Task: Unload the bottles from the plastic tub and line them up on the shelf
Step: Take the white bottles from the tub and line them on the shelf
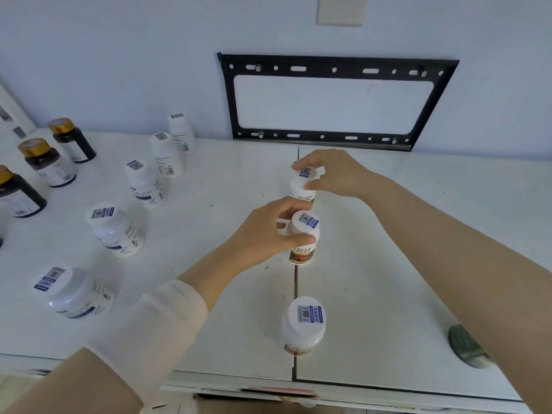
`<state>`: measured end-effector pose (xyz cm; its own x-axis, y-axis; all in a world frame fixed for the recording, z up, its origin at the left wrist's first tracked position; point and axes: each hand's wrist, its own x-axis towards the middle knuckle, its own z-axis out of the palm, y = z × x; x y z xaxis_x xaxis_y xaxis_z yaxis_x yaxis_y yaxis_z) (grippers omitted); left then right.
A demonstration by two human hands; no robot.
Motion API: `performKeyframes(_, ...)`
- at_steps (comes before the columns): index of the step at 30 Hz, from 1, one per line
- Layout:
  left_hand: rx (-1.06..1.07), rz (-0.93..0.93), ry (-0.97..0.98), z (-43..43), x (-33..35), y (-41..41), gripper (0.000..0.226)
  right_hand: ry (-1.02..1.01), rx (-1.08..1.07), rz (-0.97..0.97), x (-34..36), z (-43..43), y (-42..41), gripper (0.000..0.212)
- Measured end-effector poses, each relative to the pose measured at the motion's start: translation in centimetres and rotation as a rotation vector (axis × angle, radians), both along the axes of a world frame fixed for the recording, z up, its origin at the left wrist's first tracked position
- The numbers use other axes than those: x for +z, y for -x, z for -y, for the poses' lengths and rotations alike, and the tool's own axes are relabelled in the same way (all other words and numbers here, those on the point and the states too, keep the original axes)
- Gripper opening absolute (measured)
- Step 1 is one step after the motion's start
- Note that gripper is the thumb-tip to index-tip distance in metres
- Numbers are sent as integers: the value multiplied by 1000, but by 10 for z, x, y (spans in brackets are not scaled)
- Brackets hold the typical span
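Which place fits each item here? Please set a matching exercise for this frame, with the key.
Items:
1. left hand
2. right hand
3. gold-capped dark bottles
4. black metal bracket

Places:
A. on the wall above the shelf
B. gripping the farther white bottle in the middle row
C. far left of the shelf
D. gripping the middle white bottle in that row

Pairs: 1-D, 2-B, 3-C, 4-A

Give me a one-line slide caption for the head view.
Left hand and right hand each grip a white-capped bottle, extending a row along the white shelf.
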<state>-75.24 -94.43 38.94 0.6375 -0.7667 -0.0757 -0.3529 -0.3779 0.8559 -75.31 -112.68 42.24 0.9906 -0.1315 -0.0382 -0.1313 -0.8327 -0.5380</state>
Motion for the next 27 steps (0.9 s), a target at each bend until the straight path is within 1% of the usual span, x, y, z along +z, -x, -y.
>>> performKeyframes(2, 14, 61, 11, -2, 6, 3, 53, -45, -13, 31, 4, 0, 6, 42)
performKeyframes(4, 68, 175, 31, -5, 15, 4, 49, -68, -66, 117, 11, 2, 15, 39)
performKeyframes(7, 96, 416, 1, -4, 35, 1, 45, 65, -181, 211, 22, 12, 34, 40)
performKeyframes(9, 85, 528, -29, 4, 50, 1, 46, 132, -265, 248, 28, 19, 54, 42)
performKeyframes(12, 42, 634, -64, 29, 71, 10, 46, 206, -368, 261, 35, 26, 94, 44)
performKeyframes(15, -50, 726, -70, 61, 87, 34, 47, 276, -460, 235, 41, 33, 144, 46)
performKeyframes(18, -157, 788, -80, 96, 98, 73, 46, 307, -572, 214, 46, 45, 205, 46)
performKeyframes(21, -253, 812, -76, 128, 102, 124, 46, 335, -691, 192, 49, 57, 275, 45)
performKeyframes(27, -416, 810, -13, 174, 96, 264, 45, 350, -905, 154, 43, 66, 445, 44)
